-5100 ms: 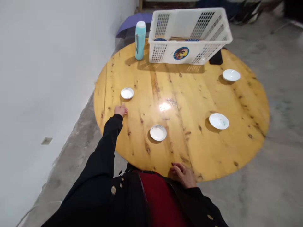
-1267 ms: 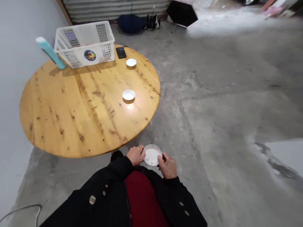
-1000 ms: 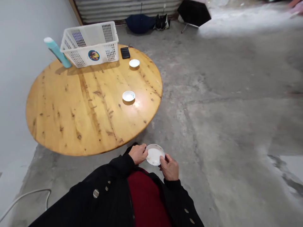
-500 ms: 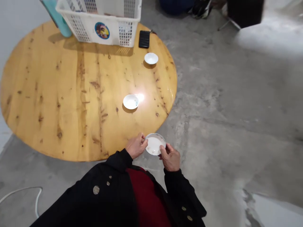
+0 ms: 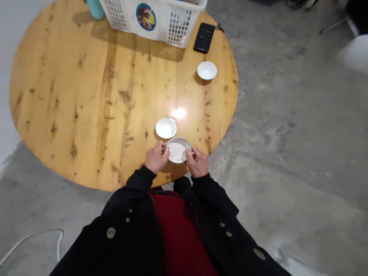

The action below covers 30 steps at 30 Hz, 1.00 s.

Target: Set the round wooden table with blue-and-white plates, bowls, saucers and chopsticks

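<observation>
Between my two hands is a small white dish (image 5: 177, 150) with a greyish rim, above the near edge of the wooden table. My left hand (image 5: 157, 157) is closed on its left side, and my right hand (image 5: 197, 161) pinches its right side, thumb over the rim. Just beyond the dish, to the left, a white bowl (image 5: 166, 128) with a small bluish mark inside stands on the table. Another white bowl (image 5: 207, 70) stands farther back on the right.
The oval wooden table (image 5: 94, 96) spans the view's left and middle. At its back stand a white plastic basket (image 5: 161, 32) with a round sticker, a teal bottle (image 5: 96, 8) and a black wallet-like case (image 5: 204, 37). A white cable (image 5: 31, 235) lies on the concrete floor.
Both hands have carried the dish forward over the table edge, close to the nearer bowl. The camera view has shifted, so the table and basket appear farther right.
</observation>
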Tool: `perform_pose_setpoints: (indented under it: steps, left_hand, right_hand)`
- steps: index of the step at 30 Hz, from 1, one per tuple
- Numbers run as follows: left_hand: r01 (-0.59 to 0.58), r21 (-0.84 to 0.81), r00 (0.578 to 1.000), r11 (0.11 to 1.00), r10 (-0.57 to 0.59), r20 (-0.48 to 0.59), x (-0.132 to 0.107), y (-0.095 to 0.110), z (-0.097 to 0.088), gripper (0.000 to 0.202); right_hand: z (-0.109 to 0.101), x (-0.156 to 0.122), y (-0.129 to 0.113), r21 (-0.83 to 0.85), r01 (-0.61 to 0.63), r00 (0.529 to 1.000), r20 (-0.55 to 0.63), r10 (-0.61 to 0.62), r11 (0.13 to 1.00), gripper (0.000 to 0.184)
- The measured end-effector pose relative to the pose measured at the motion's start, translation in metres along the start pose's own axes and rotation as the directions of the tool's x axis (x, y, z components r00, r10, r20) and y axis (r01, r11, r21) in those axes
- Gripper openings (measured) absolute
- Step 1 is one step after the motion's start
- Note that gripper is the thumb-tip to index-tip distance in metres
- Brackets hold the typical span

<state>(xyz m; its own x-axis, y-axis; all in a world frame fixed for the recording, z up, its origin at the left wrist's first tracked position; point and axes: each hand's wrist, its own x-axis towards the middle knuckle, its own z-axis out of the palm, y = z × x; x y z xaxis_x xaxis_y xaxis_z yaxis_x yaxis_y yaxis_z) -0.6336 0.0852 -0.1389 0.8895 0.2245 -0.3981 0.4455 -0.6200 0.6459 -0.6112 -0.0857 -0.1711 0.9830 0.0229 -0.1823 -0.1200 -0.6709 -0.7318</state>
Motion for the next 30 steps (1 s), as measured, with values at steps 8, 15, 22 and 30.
perform_pose_setpoints:
  steps: [8,15,22,30]
  left_hand:
    - [0.162,0.069,0.976,0.984,-0.149,-0.16,0.021,0.009,0.009,0.018]
    - [0.308,0.067,0.919,0.949,-0.279,-0.279,0.04,0.023,0.013,0.023]
    - [0.392,0.102,0.882,0.914,-0.343,-0.323,0.066,0.021,0.016,0.025]
    - [0.452,0.106,0.86,0.886,-0.401,-0.315,0.074,0.018,0.021,0.028]
  right_hand:
    - [0.005,0.056,-0.002,-0.032,0.192,0.971,0.155,-0.185,0.981,0.038]
    - [0.014,0.105,-0.004,-0.059,0.328,0.922,0.238,-0.306,0.943,0.037]
    - [0.031,0.143,-0.01,-0.112,0.426,0.868,0.332,-0.37,0.898,0.037]
    - [0.047,0.154,-0.002,-0.119,0.485,0.827,0.386,-0.409,0.867,0.043]
